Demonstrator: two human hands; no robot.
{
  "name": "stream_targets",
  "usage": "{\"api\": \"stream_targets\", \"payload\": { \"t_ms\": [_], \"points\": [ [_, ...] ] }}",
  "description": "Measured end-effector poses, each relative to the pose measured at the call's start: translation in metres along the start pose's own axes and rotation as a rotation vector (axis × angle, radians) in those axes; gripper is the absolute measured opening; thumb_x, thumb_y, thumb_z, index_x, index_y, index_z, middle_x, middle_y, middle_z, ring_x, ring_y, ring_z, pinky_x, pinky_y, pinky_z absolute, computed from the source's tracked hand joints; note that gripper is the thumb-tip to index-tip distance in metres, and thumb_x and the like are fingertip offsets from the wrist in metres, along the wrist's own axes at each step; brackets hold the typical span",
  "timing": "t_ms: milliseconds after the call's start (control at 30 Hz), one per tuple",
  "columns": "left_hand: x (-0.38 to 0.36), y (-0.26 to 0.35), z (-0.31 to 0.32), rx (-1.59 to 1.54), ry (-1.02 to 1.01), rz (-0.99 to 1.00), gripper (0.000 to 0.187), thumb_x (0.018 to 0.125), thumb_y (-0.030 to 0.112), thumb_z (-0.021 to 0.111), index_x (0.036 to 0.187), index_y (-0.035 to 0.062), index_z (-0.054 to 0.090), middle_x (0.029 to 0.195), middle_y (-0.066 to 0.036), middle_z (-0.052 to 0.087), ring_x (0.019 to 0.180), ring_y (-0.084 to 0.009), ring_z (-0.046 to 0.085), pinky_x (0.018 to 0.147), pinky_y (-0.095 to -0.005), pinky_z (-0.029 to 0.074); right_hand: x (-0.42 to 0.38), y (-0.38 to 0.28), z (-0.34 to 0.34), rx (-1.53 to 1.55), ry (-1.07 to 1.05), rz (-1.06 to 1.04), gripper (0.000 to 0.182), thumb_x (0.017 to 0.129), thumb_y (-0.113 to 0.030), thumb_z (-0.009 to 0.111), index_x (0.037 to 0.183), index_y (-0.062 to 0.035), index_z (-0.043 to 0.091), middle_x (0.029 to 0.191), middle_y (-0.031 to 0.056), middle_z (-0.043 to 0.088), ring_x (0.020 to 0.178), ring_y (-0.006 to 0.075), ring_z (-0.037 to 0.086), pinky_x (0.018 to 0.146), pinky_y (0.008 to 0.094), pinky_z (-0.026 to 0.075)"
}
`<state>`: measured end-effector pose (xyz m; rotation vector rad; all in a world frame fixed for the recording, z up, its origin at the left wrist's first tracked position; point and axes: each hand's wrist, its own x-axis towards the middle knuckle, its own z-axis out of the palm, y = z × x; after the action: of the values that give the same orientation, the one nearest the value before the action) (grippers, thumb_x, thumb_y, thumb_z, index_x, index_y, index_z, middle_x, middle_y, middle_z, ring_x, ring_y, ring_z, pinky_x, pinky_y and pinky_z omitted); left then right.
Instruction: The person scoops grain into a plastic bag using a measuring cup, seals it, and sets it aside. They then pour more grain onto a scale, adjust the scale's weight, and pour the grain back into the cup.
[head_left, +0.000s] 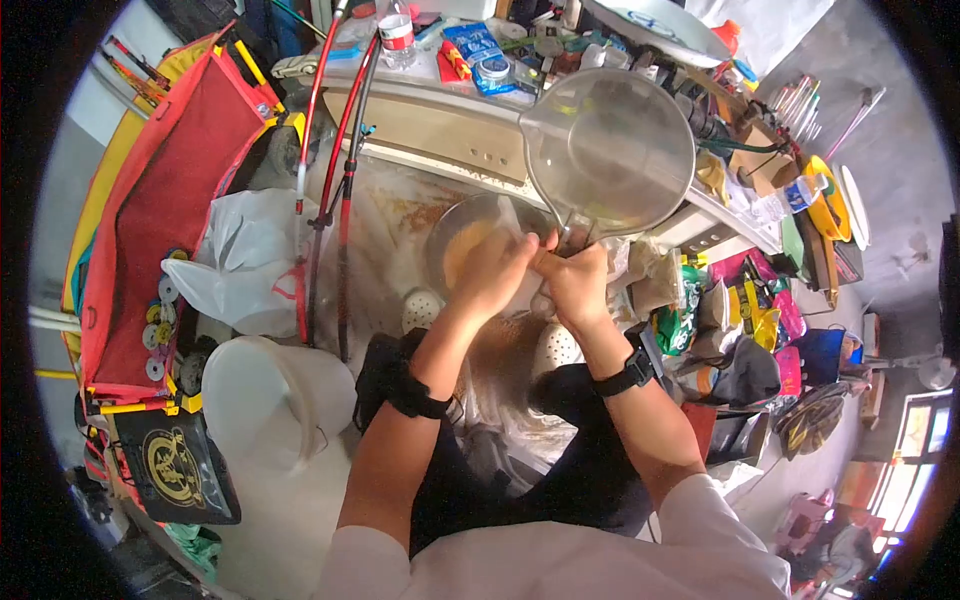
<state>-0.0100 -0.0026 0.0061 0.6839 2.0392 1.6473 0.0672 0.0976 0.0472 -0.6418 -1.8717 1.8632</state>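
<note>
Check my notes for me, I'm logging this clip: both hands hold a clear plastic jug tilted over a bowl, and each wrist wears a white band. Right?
Not quite: the head view shows the bands are black, not white. The left hand and right hand do meet at the clear plastic jug, which tilts over the bowl.

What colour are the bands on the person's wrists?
Black, both wrist bands, seen in the head view.
</note>
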Motion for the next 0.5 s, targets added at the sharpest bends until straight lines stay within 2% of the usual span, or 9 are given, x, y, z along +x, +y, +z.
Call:
{"api": "stream_targets", "payload": {
  "t_ms": [33,133,167,200,333,433,500],
  "points": [
    [0.007,-0.011,-0.001,0.007,-0.013,-0.028,0.038,0.09,0.032,0.048,0.087,-0.0051,0.057,0.087,-0.023,0.062,0.086,-0.0344,0.061,0.074,-0.0433,0.044,0.002,-0.001,0.002,-0.012,-0.012,-0.038,0.015,0.073,0.004,0.066,0.072,-0.0053,0.054,0.07,-0.0035,0.053,0.062,0.0051,0.045,0.054,0.0208,0.037],
    [0.021,-0.014,-0.006,0.062,-0.024,-0.154,0.036,0.087,0.029,0.046,0.09,-0.0051,0.057,0.09,-0.025,0.061,0.088,-0.0372,0.06,0.076,-0.0443,0.043,0.016,0.016,-0.001,-0.068,-0.052,0.043,0.016,0.072,0.002,0.067,0.071,-0.0056,0.054,0.066,-0.004,0.051,0.061,0.0043,0.044,0.052,0.0208,0.035],
    [0.024,-0.011,-0.007,0.014,-0.059,-0.165,0.034,0.086,0.027,0.043,0.092,-0.0035,0.057,0.093,-0.026,0.061,0.091,-0.0411,0.057,0.078,-0.0455,0.043,0.018,0.007,0.0,-0.162,-0.045,0.036,0.014,0.073,0.001,0.067,0.07,-0.0047,0.054,0.063,-0.0041,0.05,0.059,0.004,0.042,0.05,0.0213,0.033],
    [0.029,-0.013,-0.007,0.012,-0.055,-0.163,0.034,0.086,0.027,0.043,0.092,-0.0035,0.057,0.093,-0.026,0.061,0.091,-0.0411,0.057,0.078,-0.0455,0.043,0.021,0.005,0.001,-0.164,-0.049,0.033,0.014,0.073,0.001,0.067,0.07,-0.0047,0.054,0.063,-0.0041,0.05,0.059,0.004,0.042,0.05,0.0213,0.033],
    [0.037,-0.009,-0.007,0.067,-0.078,-0.191,0.032,0.087,0.023,0.04,0.096,-0.0025,0.057,0.099,-0.028,0.059,0.097,-0.0428,0.055,0.082,-0.0466,0.041,0.027,0.0,0.006,-0.186,-0.018,-0.106,0.012,0.076,-0.002,0.064,0.069,-0.001,0.054,0.061,-0.0045,0.047,0.055,0.0037,0.039,0.046,0.0225,0.031],
    [0.043,-0.015,-0.007,0.087,-0.141,-0.166,0.032,0.087,0.022,0.04,0.098,-0.0027,0.056,0.102,-0.029,0.057,0.099,-0.0425,0.054,0.084,-0.0464,0.04,0.031,0.0,0.004,-0.22,-0.062,-0.005,0.012,0.077,-0.002,0.063,0.069,-0.0001,0.054,0.062,-0.0044,0.047,0.057,0.0038,0.039,0.048,0.0224,0.033],
    [0.042,-0.012,-0.009,0.05,-0.117,-0.178,0.032,0.088,0.024,0.041,0.095,-0.0019,0.058,0.097,-0.027,0.059,0.095,-0.042,0.056,0.082,-0.0461,0.041,0.034,0.003,0.004,-0.192,-0.025,0.077,0.012,0.076,-0.001,0.064,0.07,-0.0019,0.055,0.065,-0.004,0.051,0.06,0.0044,0.043,0.053,0.0218,0.036]
  ]
}}
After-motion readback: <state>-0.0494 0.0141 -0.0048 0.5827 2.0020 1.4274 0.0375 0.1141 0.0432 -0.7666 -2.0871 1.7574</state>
